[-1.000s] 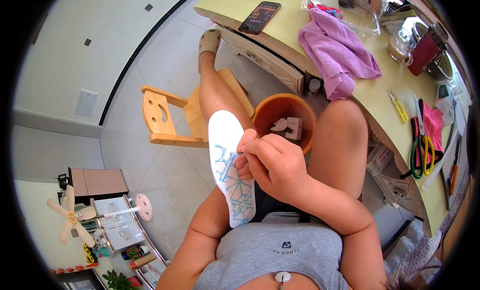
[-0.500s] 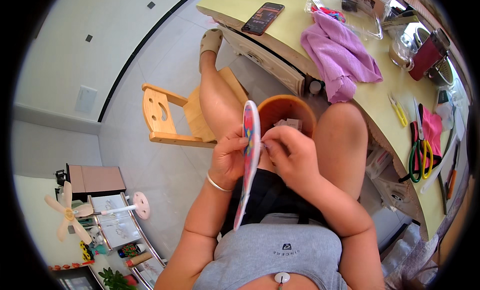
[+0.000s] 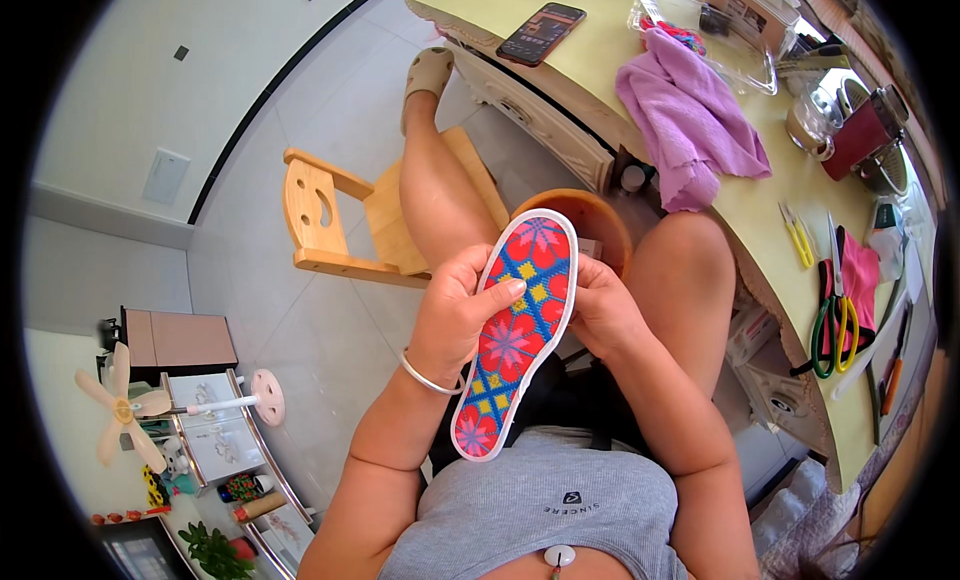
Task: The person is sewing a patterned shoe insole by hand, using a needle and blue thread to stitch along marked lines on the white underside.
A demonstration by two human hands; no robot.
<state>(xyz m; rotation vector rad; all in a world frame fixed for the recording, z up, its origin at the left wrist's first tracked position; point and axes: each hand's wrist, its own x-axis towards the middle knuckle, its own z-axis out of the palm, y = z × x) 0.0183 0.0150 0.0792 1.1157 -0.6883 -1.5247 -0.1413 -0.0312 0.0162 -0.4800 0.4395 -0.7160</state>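
An embroidered insole (image 3: 512, 346), with red flowers, blue bands, yellow squares and a white rim, is held over my lap, patterned face up. My left hand (image 3: 455, 305) grips its left edge, thumb lying flat on the stitched face and fingers underneath. Against the right edge is my right hand (image 3: 606, 305), its fingers curled in behind the insole. The insole covers those fingertips, so what they pinch there is hidden.
An orange bin (image 3: 600, 225) stands between my knees, beside a small wooden chair (image 3: 390, 220). On the yellow table to the right lie a phone (image 3: 541, 34), a purple cloth (image 3: 690, 120), yellow-handled snips (image 3: 799, 238), scissors (image 3: 836, 320) and a clear plastic tray (image 3: 750, 65).
The insole has turned from edge-on to showing its patterned face. My left thumb now lies on that face, and my right hand's fingers have gone out of sight behind it.
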